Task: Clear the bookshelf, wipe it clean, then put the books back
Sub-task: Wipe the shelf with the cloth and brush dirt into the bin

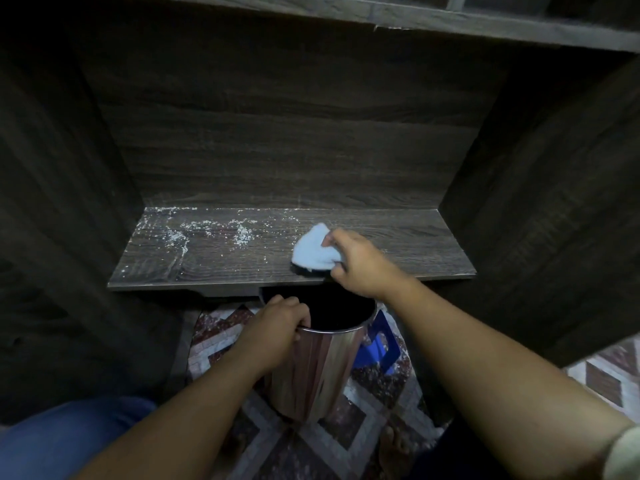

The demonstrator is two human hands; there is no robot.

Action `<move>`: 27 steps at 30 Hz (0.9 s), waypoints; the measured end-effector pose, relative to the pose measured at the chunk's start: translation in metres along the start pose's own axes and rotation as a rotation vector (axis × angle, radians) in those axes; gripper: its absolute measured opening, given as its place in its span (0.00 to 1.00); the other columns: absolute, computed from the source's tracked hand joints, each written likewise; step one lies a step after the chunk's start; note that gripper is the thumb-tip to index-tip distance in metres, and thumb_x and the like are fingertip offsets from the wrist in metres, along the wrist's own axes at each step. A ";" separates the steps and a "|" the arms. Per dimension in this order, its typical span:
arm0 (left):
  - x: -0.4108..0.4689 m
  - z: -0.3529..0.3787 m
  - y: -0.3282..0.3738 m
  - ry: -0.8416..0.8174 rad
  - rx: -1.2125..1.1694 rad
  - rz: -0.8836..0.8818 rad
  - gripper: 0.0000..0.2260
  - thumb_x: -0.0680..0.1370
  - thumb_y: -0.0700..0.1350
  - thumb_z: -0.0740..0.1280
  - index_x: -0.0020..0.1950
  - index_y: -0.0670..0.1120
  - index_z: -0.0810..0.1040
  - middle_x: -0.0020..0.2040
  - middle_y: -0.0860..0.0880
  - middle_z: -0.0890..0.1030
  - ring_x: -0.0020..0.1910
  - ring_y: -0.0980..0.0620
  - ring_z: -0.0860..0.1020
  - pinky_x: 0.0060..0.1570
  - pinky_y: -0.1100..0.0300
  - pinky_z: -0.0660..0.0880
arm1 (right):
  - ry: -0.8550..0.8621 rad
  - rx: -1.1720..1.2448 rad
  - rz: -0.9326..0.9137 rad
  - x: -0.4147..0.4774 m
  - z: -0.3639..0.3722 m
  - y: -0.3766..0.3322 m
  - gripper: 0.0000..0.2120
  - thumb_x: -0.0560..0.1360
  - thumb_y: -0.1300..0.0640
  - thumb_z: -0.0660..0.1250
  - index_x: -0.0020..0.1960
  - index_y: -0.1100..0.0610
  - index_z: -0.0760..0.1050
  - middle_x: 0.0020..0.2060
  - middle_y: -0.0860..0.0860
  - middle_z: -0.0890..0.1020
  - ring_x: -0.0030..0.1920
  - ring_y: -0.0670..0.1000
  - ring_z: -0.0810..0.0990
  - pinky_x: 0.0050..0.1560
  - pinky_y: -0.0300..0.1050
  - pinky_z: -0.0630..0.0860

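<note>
Nearest to me, both forearms are reaching forward. I am seeing the right hand (360, 265) gripping a pale blue cloth (311, 249) and holding it on the dark wooden shelf (207, 268), near the front edge, right of middle. White specks (207, 233) are lying across the shelf's left half. Just below the edge, the left hand (277, 320) is clutching the rim of a shiny steel bin (311, 368) standing on patterned floor tiles (346, 441).
</note>
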State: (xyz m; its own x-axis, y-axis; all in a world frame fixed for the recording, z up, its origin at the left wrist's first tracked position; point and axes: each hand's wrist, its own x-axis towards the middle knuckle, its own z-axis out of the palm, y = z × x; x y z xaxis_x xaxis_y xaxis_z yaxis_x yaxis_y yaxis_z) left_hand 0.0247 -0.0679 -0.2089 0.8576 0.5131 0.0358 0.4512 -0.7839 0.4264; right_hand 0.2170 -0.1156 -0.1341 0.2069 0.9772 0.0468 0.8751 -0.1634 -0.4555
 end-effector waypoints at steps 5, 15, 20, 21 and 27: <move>0.000 0.001 0.000 -0.007 0.019 -0.006 0.09 0.71 0.37 0.69 0.47 0.50 0.76 0.46 0.54 0.75 0.46 0.56 0.65 0.44 0.57 0.68 | 0.008 -0.109 -0.076 -0.021 0.028 0.012 0.17 0.71 0.65 0.66 0.59 0.61 0.71 0.56 0.58 0.74 0.57 0.58 0.72 0.54 0.46 0.67; 0.000 -0.002 0.000 0.019 0.013 -0.015 0.10 0.71 0.36 0.68 0.46 0.51 0.75 0.44 0.57 0.72 0.46 0.56 0.66 0.45 0.57 0.70 | 0.065 -0.157 -0.100 -0.021 0.027 0.017 0.15 0.73 0.65 0.63 0.59 0.59 0.71 0.56 0.57 0.75 0.57 0.57 0.70 0.56 0.49 0.69; 0.001 -0.003 0.000 0.028 -0.005 -0.018 0.10 0.71 0.35 0.69 0.46 0.49 0.76 0.45 0.55 0.74 0.46 0.56 0.66 0.44 0.57 0.70 | 0.246 -0.091 -0.124 -0.021 0.031 0.015 0.14 0.70 0.66 0.63 0.55 0.60 0.72 0.51 0.56 0.75 0.52 0.58 0.70 0.51 0.52 0.70; 0.001 -0.004 0.001 0.027 -0.003 -0.021 0.10 0.71 0.35 0.68 0.46 0.49 0.76 0.45 0.55 0.74 0.46 0.56 0.66 0.44 0.57 0.70 | 0.272 -0.108 -0.127 -0.020 0.033 0.014 0.14 0.70 0.66 0.63 0.56 0.60 0.73 0.51 0.57 0.75 0.52 0.58 0.70 0.51 0.52 0.70; 0.001 -0.004 0.002 0.028 -0.011 -0.025 0.10 0.72 0.36 0.68 0.46 0.51 0.75 0.44 0.57 0.73 0.46 0.57 0.65 0.45 0.57 0.70 | 0.041 -0.141 -0.096 -0.020 0.040 0.026 0.15 0.73 0.66 0.62 0.59 0.58 0.72 0.55 0.57 0.76 0.55 0.58 0.70 0.55 0.51 0.68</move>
State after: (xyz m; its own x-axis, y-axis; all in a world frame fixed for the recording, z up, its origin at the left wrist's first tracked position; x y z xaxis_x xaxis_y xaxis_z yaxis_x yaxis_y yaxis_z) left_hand 0.0258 -0.0675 -0.2046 0.8389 0.5420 0.0499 0.4694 -0.7668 0.4378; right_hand 0.2179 -0.1335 -0.1825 0.1344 0.9835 0.1213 0.9436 -0.0897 -0.3186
